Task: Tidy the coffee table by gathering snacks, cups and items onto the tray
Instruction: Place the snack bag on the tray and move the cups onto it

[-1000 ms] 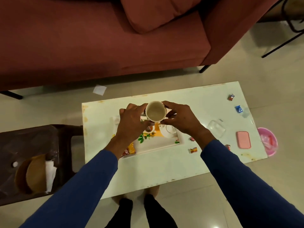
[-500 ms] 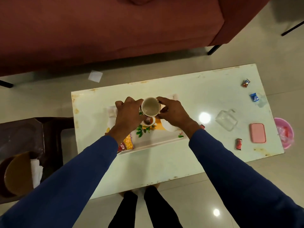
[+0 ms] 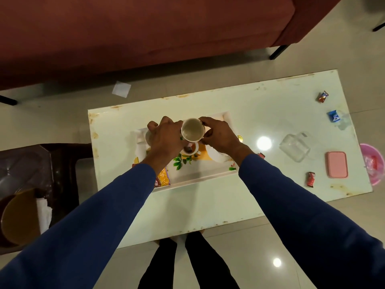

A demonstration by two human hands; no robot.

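Observation:
A cream cup (image 3: 192,130) is held upright between my left hand (image 3: 165,138) and my right hand (image 3: 218,135), above the white flower-printed tray (image 3: 200,176) on the pale coffee table (image 3: 208,205). Below the cup, on the tray, stand a small cup with dark liquid (image 3: 190,149) and a white cup (image 3: 217,156). An orange snack packet (image 3: 162,179) lies at the tray's left front corner, partly under my left sleeve. Loose on the table's right part lie a red candy (image 3: 322,97), a blue candy (image 3: 334,116), another red candy (image 3: 310,179), a clear glass mug (image 3: 294,147) on its side and a pink box (image 3: 337,164).
A dark red sofa (image 3: 145,28) runs along the far side. A dark stool (image 3: 41,163) with a brown plate (image 3: 18,217) and a tissue stands left of the table. A pink bin (image 3: 373,165) sits at the table's right end. White paper (image 3: 121,89) lies on the floor.
Both hands have lowered the cream cup toward the tray and a little farther from me. The view has tilted downward.

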